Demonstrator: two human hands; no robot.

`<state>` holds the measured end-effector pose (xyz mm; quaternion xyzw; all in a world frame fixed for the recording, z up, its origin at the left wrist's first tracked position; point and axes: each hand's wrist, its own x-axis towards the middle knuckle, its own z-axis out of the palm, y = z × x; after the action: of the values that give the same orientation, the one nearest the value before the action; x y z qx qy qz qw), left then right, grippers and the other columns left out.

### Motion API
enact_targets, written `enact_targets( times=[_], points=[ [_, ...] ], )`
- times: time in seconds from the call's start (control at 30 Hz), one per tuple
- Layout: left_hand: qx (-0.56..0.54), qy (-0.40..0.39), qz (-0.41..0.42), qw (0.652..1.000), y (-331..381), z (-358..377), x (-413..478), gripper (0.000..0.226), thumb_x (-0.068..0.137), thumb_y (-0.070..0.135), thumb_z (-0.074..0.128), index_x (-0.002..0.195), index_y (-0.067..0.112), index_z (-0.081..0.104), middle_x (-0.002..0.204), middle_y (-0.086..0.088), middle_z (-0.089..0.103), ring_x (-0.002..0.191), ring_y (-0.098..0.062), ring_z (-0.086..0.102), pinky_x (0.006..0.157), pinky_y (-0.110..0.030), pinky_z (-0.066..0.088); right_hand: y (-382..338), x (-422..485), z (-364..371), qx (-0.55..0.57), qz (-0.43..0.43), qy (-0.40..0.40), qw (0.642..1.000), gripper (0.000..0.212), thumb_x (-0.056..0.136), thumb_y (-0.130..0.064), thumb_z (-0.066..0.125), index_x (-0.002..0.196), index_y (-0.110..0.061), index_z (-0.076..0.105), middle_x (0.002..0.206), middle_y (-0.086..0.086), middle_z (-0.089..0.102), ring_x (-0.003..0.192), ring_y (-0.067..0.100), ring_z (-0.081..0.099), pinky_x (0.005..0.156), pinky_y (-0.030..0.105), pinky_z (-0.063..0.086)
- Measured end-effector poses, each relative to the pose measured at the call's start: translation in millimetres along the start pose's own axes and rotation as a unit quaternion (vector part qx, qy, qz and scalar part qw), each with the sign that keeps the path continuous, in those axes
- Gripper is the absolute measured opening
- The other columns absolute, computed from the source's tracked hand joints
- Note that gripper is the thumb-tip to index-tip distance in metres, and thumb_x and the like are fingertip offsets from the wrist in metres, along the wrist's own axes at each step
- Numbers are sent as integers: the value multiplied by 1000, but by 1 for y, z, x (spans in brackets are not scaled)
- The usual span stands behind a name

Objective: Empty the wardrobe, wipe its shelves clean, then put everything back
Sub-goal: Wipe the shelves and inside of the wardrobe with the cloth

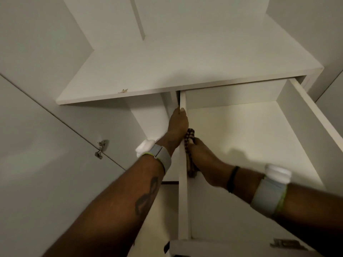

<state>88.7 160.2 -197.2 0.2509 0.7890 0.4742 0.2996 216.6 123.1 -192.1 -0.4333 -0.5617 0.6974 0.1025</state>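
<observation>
The drawer (250, 145) of the wardrobe (167, 67) stands pulled out. The right hand (206, 164) grips a striped cloth (189, 143) against the drawer's wall on its 9 o'clock side. The left hand (177, 127) lies on the outer side of the same wall, with fingers stretched toward 12 o'clock.

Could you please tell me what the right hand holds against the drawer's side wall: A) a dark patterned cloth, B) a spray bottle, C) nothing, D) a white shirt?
A: the right hand grips a dark patterned cloth against the drawer's left wall.
</observation>
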Motion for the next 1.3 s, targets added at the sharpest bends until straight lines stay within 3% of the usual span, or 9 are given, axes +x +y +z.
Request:
enact_targets(
  times=[0.17, 0.37, 0.47, 0.6, 0.77, 0.93, 1.03, 1.17, 1.3],
  points=[
    [-37, -4, -4, 999, -23, -3, -33, 49, 111, 36, 26, 153, 13, 38, 154, -5, 44, 141, -20, 41, 116, -29, 29, -4, -10, 4, -83, 11, 0, 996, 42, 109, -46, 27, 139, -19, 40, 106, 3, 61, 92, 19, 62, 70, 29, 52],
    [2, 1, 23, 1000, -15, -8, -31, 46, 111, 33, 26, 143, 9, 49, 136, -5, 56, 124, -20, 51, 101, -22, 35, 19, -99, 3, -222, 169, -168, 946, 50, 103, -38, 50, 141, -13, 30, 121, 12, 57, 112, 29, 59, 101, 48, 52],
    [-10, 3, 26, 1000, -15, -7, -35, 45, 111, 32, 27, 140, 7, 51, 122, 1, 54, 109, -13, 49, 93, -21, 34, 16, -95, 8, -156, 199, -111, 961, 52, 101, -37, 55, 141, -7, 38, 122, 15, 59, 105, 29, 62, 97, 47, 55],
    [-19, 1, 22, 1000, -17, -7, -33, 46, 110, 34, 28, 130, 4, 56, 119, -8, 62, 109, -25, 58, 92, -29, 43, 13, -92, 31, -220, 150, -29, 963, 66, 101, -41, 55, 148, -5, 24, 129, 11, 53, 114, 26, 56, 91, 34, 49],
    [-3, 2, 26, 1000, -16, -6, -33, 47, 109, 36, 28, 131, 3, 55, 125, -15, 62, 114, -31, 59, 98, -34, 45, 16, -130, 20, -303, 81, -111, 943, 30, 100, -37, 60, 121, -19, 47, 86, -11, 51, 68, -3, 53, 55, 11, 41],
    [70, 1, 80, 994, -17, -8, -39, 43, 108, 24, 30, 142, 1, 43, 143, -18, 50, 128, -33, 51, 105, -37, 42, 7, -139, -2, -288, 49, -92, 952, 14, 89, -8, 68, 100, -17, 66, 94, 1, 71, 86, 12, 68, 76, 25, 57],
    [233, 44, 209, 949, -17, -1, -39, 52, 101, 16, 39, 151, 6, 31, 151, -19, 38, 134, -37, 43, 110, -49, 38, -8, -143, -41, -196, 86, -76, 974, 23, 88, 1, 67, 110, -6, 70, 106, 13, 75, 103, 29, 72, 94, 41, 57],
    [502, 54, 404, 763, -21, 15, -30, 39, 85, 13, 55, 121, 0, 62, 146, -30, 44, 142, -56, 27, 114, -68, 23, -34, -129, -95, -124, 93, -23, 988, 25, 91, 2, 63, 115, -3, 68, 110, 16, 74, 104, 32, 71, 96, 43, 56],
    [546, -150, 263, 781, 15, 62, -34, 56, 100, 42, 45, 145, 9, 42, 156, -18, 31, 150, -46, 11, 121, -53, 14, -66, -89, -158, -360, -41, 133, 922, 26, 98, -11, 49, 119, -18, 64, 110, 11, 72, 91, 28, 73, 82, 42, 61]
  ],
)
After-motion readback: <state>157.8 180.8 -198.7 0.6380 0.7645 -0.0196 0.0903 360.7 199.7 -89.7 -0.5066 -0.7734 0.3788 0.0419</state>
